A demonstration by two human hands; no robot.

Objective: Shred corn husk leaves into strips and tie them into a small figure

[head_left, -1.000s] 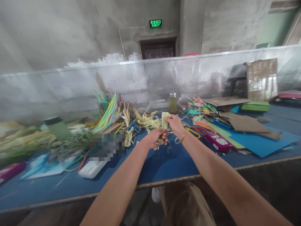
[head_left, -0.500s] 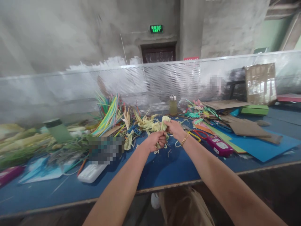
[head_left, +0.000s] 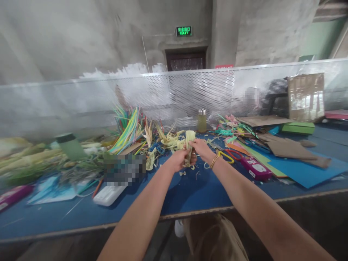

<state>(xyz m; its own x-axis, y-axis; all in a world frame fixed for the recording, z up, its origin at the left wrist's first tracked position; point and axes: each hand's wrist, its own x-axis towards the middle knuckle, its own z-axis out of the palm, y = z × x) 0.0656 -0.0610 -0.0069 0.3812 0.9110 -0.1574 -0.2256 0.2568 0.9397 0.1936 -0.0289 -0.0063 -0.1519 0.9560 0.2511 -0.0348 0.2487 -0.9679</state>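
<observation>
Over the middle of the blue table, a pale yellow-green folded corn husk (head_left: 190, 136) stands roughly upright between my hands. My left hand (head_left: 178, 160) is closed around its lower part, with fingers partly hidden behind it. Higher up on the right side, my right hand (head_left: 200, 148) pinches the same husk; a gold bracelet circles that wrist. Just behind them lies a heap of loose corn husks (head_left: 171, 140). Small husk scraps are scattered on the table under my hands.
Colourful pipe cleaners (head_left: 127, 128) stand at the left, near a green bottle (head_left: 71, 148) and a white case (head_left: 110, 195). To the right are yellow-handled scissors (head_left: 226, 157), a purple box (head_left: 256, 168), blue paper (head_left: 312, 172) and cardboard (head_left: 289, 146). A perforated screen (head_left: 152, 98) borders the back.
The husk now stands taller and shows more of its length. My left hand has risen slightly and now wraps around its lower part. The view has shifted a little.
</observation>
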